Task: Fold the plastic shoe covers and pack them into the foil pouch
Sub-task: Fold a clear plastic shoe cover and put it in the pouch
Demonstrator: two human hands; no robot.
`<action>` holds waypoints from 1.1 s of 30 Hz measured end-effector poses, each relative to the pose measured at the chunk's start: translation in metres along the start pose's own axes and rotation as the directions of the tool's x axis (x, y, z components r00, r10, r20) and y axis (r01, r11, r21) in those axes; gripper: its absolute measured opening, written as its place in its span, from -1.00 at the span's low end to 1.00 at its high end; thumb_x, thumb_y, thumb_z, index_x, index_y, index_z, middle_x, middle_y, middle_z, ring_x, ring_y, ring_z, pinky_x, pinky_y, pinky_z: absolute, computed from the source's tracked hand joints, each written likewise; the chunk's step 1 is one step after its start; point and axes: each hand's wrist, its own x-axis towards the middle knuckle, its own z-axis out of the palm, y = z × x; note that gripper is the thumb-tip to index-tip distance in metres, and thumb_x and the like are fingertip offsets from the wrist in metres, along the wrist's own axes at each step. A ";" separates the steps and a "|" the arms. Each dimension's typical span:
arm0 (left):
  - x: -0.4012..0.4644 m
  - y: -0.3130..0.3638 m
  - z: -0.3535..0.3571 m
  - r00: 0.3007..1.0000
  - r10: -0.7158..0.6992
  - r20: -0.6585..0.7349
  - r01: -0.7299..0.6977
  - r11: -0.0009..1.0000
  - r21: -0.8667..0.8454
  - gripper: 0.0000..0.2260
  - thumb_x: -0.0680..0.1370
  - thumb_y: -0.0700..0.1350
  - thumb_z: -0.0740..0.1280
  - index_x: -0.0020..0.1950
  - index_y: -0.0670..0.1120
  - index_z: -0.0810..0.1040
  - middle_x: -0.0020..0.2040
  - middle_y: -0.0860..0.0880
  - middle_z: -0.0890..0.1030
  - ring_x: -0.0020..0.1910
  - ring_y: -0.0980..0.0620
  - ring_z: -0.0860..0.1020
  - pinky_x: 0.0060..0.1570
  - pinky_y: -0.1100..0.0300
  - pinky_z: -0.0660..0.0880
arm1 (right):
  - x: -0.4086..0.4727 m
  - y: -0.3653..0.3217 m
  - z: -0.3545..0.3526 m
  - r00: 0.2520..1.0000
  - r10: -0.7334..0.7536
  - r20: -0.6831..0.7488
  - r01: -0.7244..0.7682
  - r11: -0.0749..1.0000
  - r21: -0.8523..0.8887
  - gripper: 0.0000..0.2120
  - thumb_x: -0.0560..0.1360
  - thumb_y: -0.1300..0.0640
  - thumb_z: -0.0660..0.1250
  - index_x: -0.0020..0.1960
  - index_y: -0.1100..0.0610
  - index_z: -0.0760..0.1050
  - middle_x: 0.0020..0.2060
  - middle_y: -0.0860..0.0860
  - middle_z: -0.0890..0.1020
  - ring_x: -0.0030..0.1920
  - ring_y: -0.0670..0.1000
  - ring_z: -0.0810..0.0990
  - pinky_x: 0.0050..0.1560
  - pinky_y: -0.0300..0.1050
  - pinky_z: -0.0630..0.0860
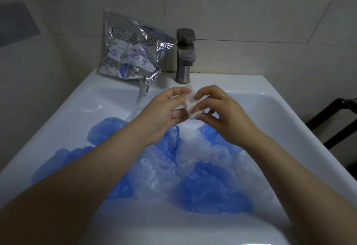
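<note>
A small folded clear plastic shoe cover (191, 105) is pinched between my left hand (164, 113) and my right hand (222, 113) above the white sink basin (81, 105). Both hands grip it with thumb and fingers. Below my forearms, a heap of blue shoe covers (208, 188) and clear shoe covers (195, 152) fills the basin. The crinkled silver foil pouch (131, 51) with blue printed icons leans against the tiled wall on the sink's back ledge, to the left of the tap, its lower corner hanging over the basin. Something blue shows inside it.
A grey metal tap (184, 55) stands at the back centre of the sink. Pale tiled wall (251, 12) behind. A dark metal frame (336, 117) is at the right beyond the sink's edge.
</note>
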 end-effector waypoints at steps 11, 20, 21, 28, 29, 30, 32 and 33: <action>-0.007 -0.002 0.008 0.985 0.168 0.048 -0.175 0.951 0.253 -0.76 0.52 -0.39 0.27 0.06 -0.09 0.48 -0.10 -0.25 0.61 -0.20 -0.01 0.60 -0.18 0.28 0.59 | 0.001 -0.007 0.001 0.937 0.348 0.030 -0.335 0.871 0.360 -0.95 0.48 0.20 0.36 -0.10 0.15 0.49 -0.29 0.11 0.59 -0.34 -0.08 0.52 -0.24 -0.22 0.51; -0.005 0.001 0.005 0.999 0.034 0.037 -0.040 0.980 0.196 -0.90 0.56 -0.18 0.28 0.03 -0.12 0.55 -0.24 -0.03 0.66 -0.18 0.02 0.66 -0.02 0.16 0.59 | -0.001 -0.010 0.009 0.958 0.240 -0.155 -0.225 0.968 0.108 -0.90 0.46 0.23 0.37 -0.14 0.09 0.46 -0.17 -0.09 0.45 -0.34 -0.07 0.47 -0.26 -0.38 0.42; -0.004 0.000 0.004 0.999 0.014 0.037 -0.020 0.982 0.187 -0.90 0.56 -0.18 0.27 0.00 -0.14 0.56 -0.24 -0.02 0.67 -0.16 0.01 0.66 -0.02 0.16 0.59 | -0.001 -0.011 0.011 0.971 0.171 -0.168 -0.169 0.985 0.026 -0.94 0.46 0.23 0.37 -0.13 0.11 0.50 -0.12 -0.09 0.44 -0.32 -0.05 0.47 -0.24 -0.33 0.45; -0.003 0.005 0.003 0.997 -0.066 0.029 0.068 0.997 -0.045 -0.88 0.59 -0.23 0.19 -0.04 -0.14 0.52 -0.26 -0.04 0.69 -0.26 0.07 0.67 -0.21 0.24 0.60 | -0.004 -0.006 -0.005 0.992 -0.125 0.013 0.123 0.944 -0.305 -0.64 0.35 0.13 0.49 0.11 0.13 0.51 0.19 0.07 0.51 -0.20 -0.07 0.48 -0.41 -0.03 0.55; -0.003 0.006 0.003 0.998 -0.064 0.022 0.065 0.997 -0.049 -0.88 0.59 -0.23 0.19 -0.04 -0.11 0.51 -0.28 -0.02 0.68 -0.28 0.08 0.66 -0.22 0.25 0.60 | -0.003 -0.005 -0.004 0.985 -0.171 0.005 0.160 0.911 -0.381 -0.66 0.36 0.17 0.46 0.11 0.12 0.49 0.18 0.08 0.52 -0.17 0.01 0.53 -0.46 -0.02 0.54; -0.003 0.006 0.002 0.998 -0.062 0.020 0.062 0.997 -0.039 -0.88 0.59 -0.23 0.18 -0.04 -0.08 0.50 -0.30 0.01 0.67 -0.30 0.09 0.65 -0.21 0.25 0.58 | -0.002 -0.006 -0.003 0.975 -0.221 -0.013 0.193 0.878 -0.438 -0.72 0.39 0.19 0.40 0.09 0.12 0.49 0.14 0.07 0.55 -0.15 0.07 0.57 -0.50 -0.02 0.52; -0.002 0.006 0.002 0.997 -0.067 0.024 0.068 0.998 -0.016 -0.87 0.58 -0.23 0.18 -0.06 -0.05 0.49 -0.33 0.03 0.64 -0.33 0.11 0.63 -0.20 0.25 0.56 | 0.000 -0.008 0.000 0.957 -0.288 -0.032 0.237 0.841 -0.486 -0.81 0.44 0.16 0.27 0.03 0.13 0.54 0.02 0.05 0.60 -0.18 0.12 0.58 -0.55 -0.07 0.48; -0.001 0.006 0.002 0.997 -0.073 0.026 0.073 0.997 -0.008 -0.86 0.58 -0.24 0.19 -0.06 -0.05 0.49 -0.34 0.03 0.64 -0.33 0.11 0.62 -0.18 0.24 0.55 | 0.000 -0.009 0.001 0.957 -0.289 -0.035 0.238 0.846 -0.477 -0.81 0.45 0.14 0.23 0.00 0.13 0.56 -0.04 0.04 0.61 -0.21 0.12 0.58 -0.54 -0.08 0.47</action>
